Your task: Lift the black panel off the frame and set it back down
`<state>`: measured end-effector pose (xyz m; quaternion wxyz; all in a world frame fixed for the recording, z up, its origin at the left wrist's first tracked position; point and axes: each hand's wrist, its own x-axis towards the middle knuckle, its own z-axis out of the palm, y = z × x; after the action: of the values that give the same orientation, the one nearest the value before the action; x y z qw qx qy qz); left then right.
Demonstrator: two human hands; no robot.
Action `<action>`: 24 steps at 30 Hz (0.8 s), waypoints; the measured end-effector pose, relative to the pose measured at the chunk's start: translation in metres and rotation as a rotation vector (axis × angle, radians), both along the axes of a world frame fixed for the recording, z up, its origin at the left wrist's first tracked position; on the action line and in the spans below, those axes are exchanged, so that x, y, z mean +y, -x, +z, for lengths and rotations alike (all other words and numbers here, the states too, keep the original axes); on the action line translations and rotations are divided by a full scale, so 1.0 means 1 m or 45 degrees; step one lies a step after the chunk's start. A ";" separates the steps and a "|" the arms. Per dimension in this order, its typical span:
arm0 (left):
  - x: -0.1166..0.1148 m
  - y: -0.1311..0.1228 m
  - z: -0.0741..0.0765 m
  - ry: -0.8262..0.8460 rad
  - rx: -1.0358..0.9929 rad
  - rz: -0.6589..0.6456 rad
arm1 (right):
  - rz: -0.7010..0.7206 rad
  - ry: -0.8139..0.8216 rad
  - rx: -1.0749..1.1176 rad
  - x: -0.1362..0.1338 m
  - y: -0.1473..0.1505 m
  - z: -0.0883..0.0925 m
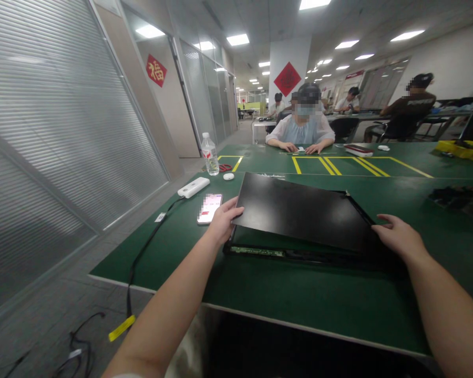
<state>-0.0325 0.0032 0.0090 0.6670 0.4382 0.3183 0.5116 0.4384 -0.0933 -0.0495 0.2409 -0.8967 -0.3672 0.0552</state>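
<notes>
A flat black panel is tilted above a black frame, its left side raised. Along the frame's near edge shows a green circuit strip. My left hand pinches the panel's left edge between thumb and fingers. At the right edge of the panel is my right hand, its thumb and forefinger closed around the corner. The frame's right part lies in dark shade, so its contact with my right hand is unclear.
Left of the panel on the green table lie a phone, a white power strip with a cable, a small white case, red scissors and a bottle. A person sits across the table.
</notes>
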 end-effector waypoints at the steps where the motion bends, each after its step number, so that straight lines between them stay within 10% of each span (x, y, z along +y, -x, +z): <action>1: -0.001 0.000 0.001 -0.007 -0.006 -0.001 | -0.004 -0.018 0.004 0.001 -0.001 0.000; 7: -0.007 -0.003 0.005 -0.096 -0.080 -0.004 | -0.091 -0.071 0.136 0.000 0.001 0.006; 14: -0.006 0.002 0.009 -0.129 -0.112 0.019 | -0.239 -0.585 0.702 -0.003 0.011 0.011; 20: -0.003 0.013 0.017 -0.172 -0.192 0.040 | 0.158 -0.793 1.166 -0.025 0.027 0.046; 24: -0.002 0.015 0.019 -0.120 -0.202 0.045 | 0.127 -0.782 0.995 -0.037 0.032 0.052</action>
<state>-0.0474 0.0013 0.0275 0.6598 0.4213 0.2477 0.5708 0.4067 -0.1298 0.0030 0.6104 -0.6780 -0.2913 0.2880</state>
